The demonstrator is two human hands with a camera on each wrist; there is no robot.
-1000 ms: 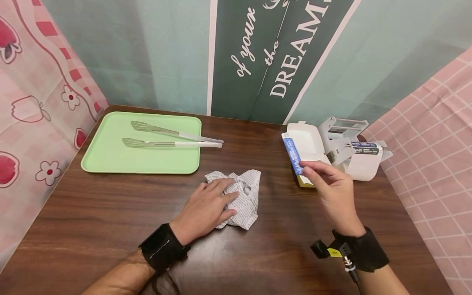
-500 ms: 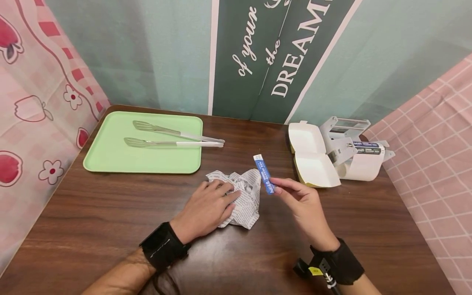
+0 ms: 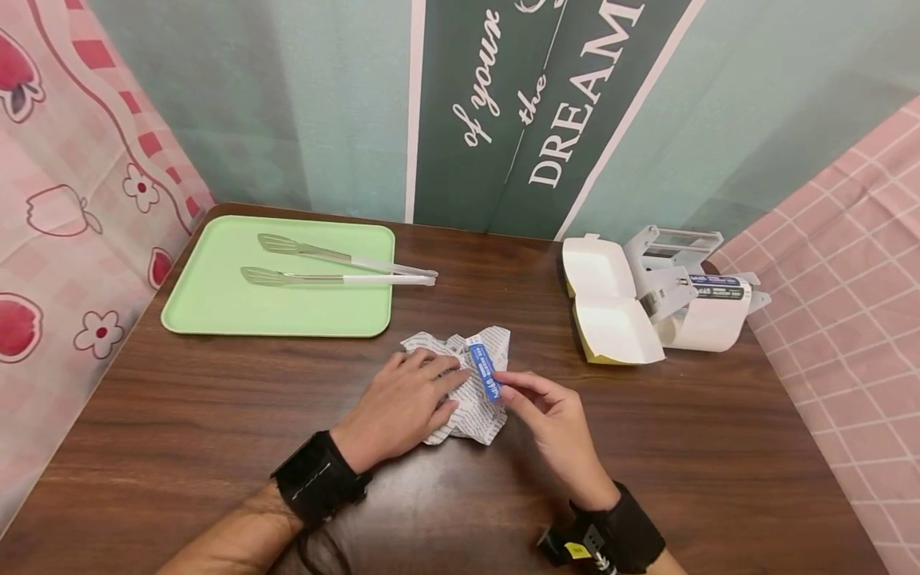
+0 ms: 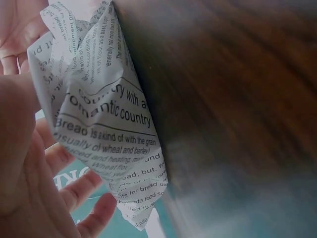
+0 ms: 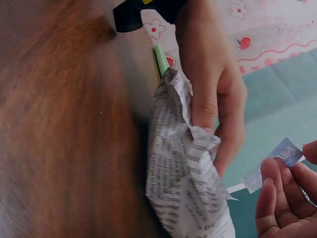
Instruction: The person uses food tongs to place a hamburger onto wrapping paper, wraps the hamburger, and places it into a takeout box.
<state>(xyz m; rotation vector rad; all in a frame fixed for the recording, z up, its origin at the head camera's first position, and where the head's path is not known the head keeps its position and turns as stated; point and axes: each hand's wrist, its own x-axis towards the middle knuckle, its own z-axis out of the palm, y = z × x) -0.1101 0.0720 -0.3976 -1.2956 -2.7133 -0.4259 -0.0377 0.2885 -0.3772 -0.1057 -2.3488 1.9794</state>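
Note:
A crumpled newsprint-patterned paper bundle point(image 3: 470, 415) sits on the wooden table, folded around something hidden. My left hand point(image 3: 398, 403) rests on its left side with fingers spread and relaxed. In the left wrist view the folded paper point(image 4: 109, 109) rises beside my fingers. My right hand point(image 3: 553, 427) pinches the lower end of a blue label strip point(image 3: 483, 369) between thumb and fingertips. The strip slants over the right part of the bundle and overlaps it in the head view. In the right wrist view the label point(image 5: 287, 152) hangs just off the paper.
At the back left lies a green tray point(image 3: 208, 295) with metal tongs point(image 3: 345, 279) on it, their handles past its edge. A lidded takeout box point(image 3: 618, 327) stands open at the right, by a white label dispenser point(image 3: 668, 279) with a roll point(image 3: 715, 323). Curtains hang behind.
My right hand has carried the blue label leftward and down from beside the takeout box to over the paper bundle. My left hand has stayed on the paper.

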